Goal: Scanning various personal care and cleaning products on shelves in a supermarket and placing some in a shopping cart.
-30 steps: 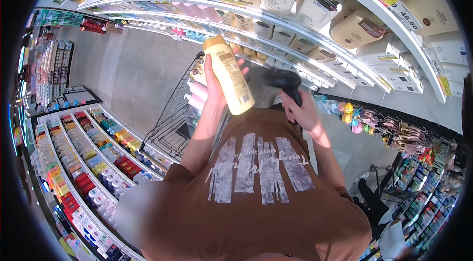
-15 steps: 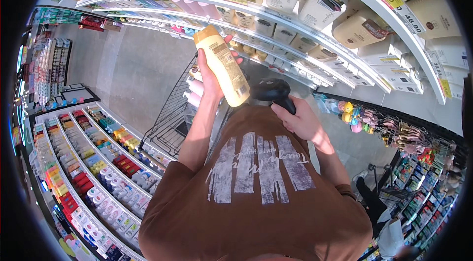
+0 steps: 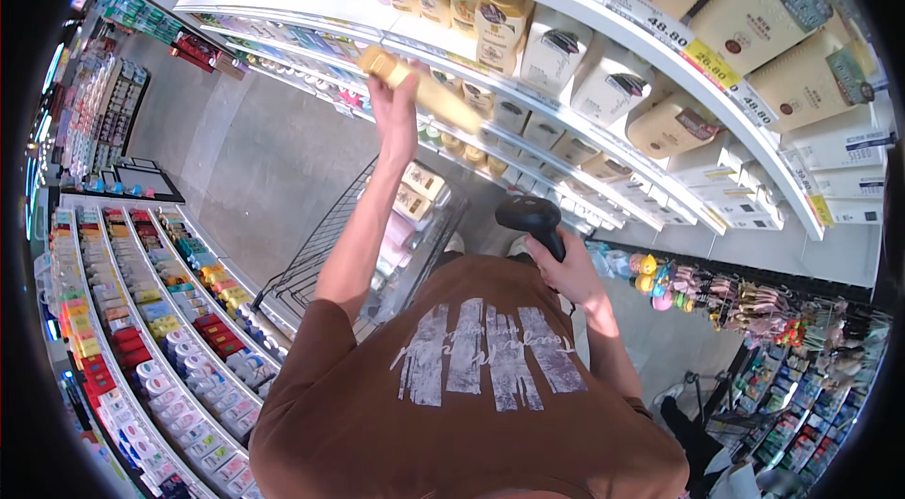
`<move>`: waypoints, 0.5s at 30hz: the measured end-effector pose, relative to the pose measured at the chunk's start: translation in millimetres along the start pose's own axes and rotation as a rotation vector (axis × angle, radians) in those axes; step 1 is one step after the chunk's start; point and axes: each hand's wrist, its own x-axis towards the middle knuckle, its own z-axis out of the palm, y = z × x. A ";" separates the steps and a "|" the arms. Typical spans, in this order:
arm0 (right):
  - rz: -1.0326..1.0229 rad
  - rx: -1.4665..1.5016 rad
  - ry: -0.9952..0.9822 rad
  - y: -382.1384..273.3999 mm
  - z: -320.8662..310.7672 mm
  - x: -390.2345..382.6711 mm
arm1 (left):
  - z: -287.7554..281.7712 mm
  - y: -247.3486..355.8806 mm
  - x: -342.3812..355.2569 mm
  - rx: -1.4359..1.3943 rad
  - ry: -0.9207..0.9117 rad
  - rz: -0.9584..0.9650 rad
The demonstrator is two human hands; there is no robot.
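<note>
A pale yellow bottle with a golden cap (image 3: 436,101) is in my left hand (image 3: 396,113), its outline blurred by motion. The fingers wrap round it near the cap, and the bottle lies tilted in front of the shelves. My right hand (image 3: 564,268) grips the handle of a black handheld barcode scanner (image 3: 528,213), held lower down in front of my body. The scanner's head points toward the left. Similar yellow bottles (image 3: 462,4) stand in a row on the lit shelf, with a cream bottle (image 3: 500,28) beside them.
Shelves of white and cream bottles (image 3: 613,84) curve across the front, with price labels along a white shelf edge (image 3: 650,23). A wire cart (image 3: 316,259) holding several bottles stands at my left. Low racks (image 3: 179,339) line the left; hanging goods (image 3: 698,287) are at the right.
My left hand has moved up and forward toward the shelves with the bottle, which has turned to a flatter slant. The scanner has shifted slightly lower and right. More of the cart shows.
</note>
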 end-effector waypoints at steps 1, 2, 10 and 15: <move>0.027 0.007 -0.004 -3.6 0.9 -0.9 | 5.1 5.8 15.1 0.034 0.004 0.072; 0.011 -0.003 0.001 -2.8 0.6 -1.4 | 14.1 7.7 27.6 0.023 0.001 0.087; -0.038 0.000 0.047 9.2 0.4 -4.6 | 34.7 -17.6 79.0 0.198 -0.028 0.339; 0.004 -0.030 0.086 13.0 -0.7 -6.6 | 33.2 -34.4 102.9 0.281 -0.099 0.218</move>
